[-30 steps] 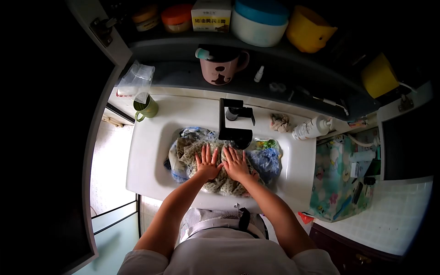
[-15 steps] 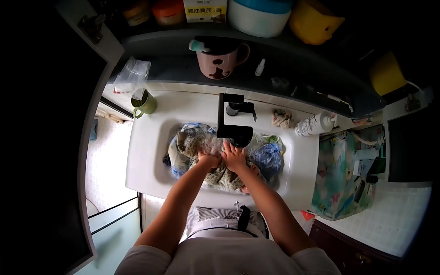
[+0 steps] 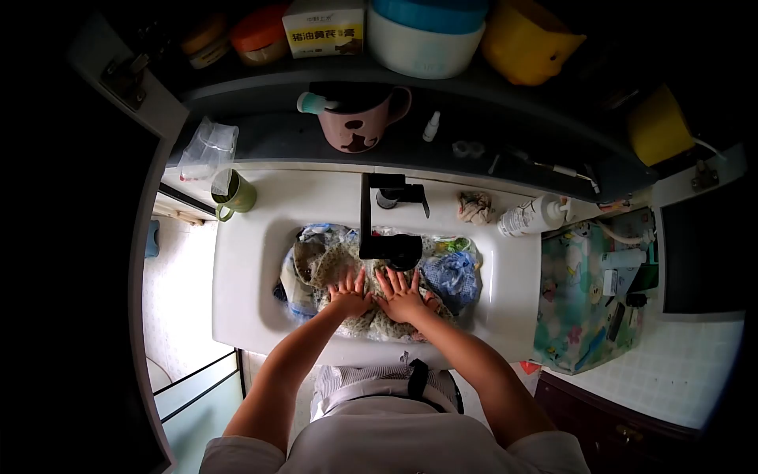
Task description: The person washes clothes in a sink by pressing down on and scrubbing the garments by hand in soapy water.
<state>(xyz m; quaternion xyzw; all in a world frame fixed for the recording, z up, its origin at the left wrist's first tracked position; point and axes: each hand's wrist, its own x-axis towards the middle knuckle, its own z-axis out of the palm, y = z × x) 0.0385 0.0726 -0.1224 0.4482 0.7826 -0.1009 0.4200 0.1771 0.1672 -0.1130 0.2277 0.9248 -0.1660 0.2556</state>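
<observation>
Both hands lie flat on a wet, patterned beige cloth (image 3: 320, 261) in the white sink (image 3: 272, 245). My left hand (image 3: 349, 294) presses on it with fingers spread. Beside it, my right hand (image 3: 399, 296) also rests with fingers apart, just below the black faucet (image 3: 391, 245). A blue cloth (image 3: 452, 272) is bunched at the right of the basin, and a pale blue and white one (image 3: 296, 288) sits at the left. Suds and water surround the laundry.
A green mug (image 3: 235, 196) stands at the sink's left corner. At the right rear are a crumpled cloth (image 3: 475, 207) and a white pump bottle (image 3: 530, 217). Above the sink, a dark shelf (image 3: 268, 130) carries a pink mug (image 3: 355, 130) and a small white bottle (image 3: 431, 126).
My left hand has come out of the cloth folds and now lies flat with fingers spread. The right hand stays on the cloth, slightly lower. The whole view has shifted a little.
</observation>
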